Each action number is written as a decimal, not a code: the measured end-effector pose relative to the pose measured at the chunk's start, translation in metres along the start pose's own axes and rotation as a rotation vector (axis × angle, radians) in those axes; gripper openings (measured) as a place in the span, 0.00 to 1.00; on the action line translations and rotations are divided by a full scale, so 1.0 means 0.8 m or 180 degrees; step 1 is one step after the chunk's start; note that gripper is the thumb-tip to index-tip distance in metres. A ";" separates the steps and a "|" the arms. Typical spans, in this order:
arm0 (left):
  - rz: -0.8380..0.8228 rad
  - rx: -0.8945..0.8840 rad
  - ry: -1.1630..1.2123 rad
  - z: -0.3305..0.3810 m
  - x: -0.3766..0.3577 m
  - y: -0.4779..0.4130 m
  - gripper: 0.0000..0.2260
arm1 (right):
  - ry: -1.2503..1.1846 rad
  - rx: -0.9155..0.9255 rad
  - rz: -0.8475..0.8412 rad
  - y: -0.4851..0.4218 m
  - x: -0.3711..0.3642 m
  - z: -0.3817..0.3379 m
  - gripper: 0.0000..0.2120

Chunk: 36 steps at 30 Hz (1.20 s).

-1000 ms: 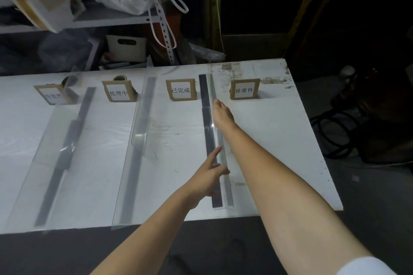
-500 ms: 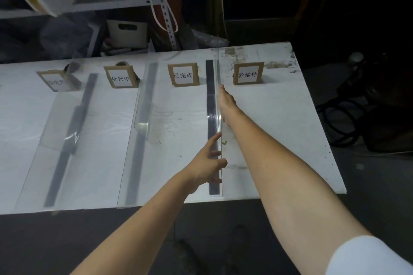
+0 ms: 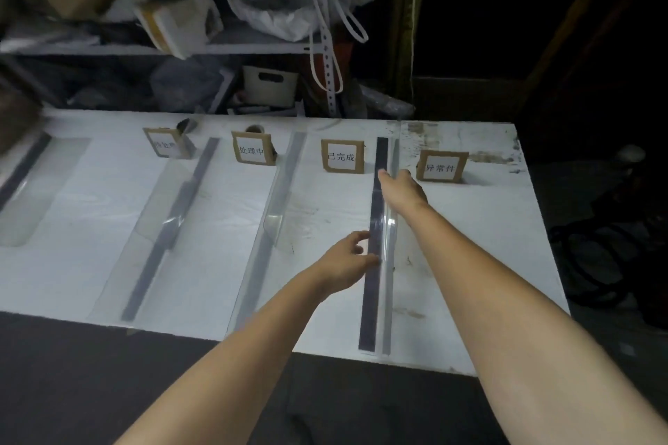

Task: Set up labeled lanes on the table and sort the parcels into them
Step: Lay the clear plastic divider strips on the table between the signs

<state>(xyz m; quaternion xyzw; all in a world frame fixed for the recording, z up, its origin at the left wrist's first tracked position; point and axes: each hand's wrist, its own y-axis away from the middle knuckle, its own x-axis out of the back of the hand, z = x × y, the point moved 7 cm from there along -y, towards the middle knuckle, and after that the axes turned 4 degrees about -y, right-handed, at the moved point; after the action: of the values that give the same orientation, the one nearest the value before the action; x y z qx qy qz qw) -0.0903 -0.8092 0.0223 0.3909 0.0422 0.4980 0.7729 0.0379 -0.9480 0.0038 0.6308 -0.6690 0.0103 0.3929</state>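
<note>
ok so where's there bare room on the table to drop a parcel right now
Widest bare patch: the lane between the left-centre divider and the centre divider, in front of the 处理中 card. The table's right edge strip, beyond the right forearm, is also bare. Crowded: around the rightmost divider, where the left hand and right hand work.

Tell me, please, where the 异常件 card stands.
Head view: the 异常件 card stands far right on the table, just right of the clear divider, past the right hand.
</note>
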 end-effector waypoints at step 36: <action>0.2496 0.1013 -0.0980 -0.510 0.783 0.312 0.24 | 0.2196 0.1930 -0.1619 0.294 -0.750 -0.517 0.28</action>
<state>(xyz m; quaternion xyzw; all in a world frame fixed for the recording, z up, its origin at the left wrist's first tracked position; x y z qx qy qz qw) -0.1466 -0.0276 0.1044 0.5609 -0.1485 0.6767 0.4533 -0.0131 -0.1878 0.0796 0.8186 -0.2934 0.3149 0.3803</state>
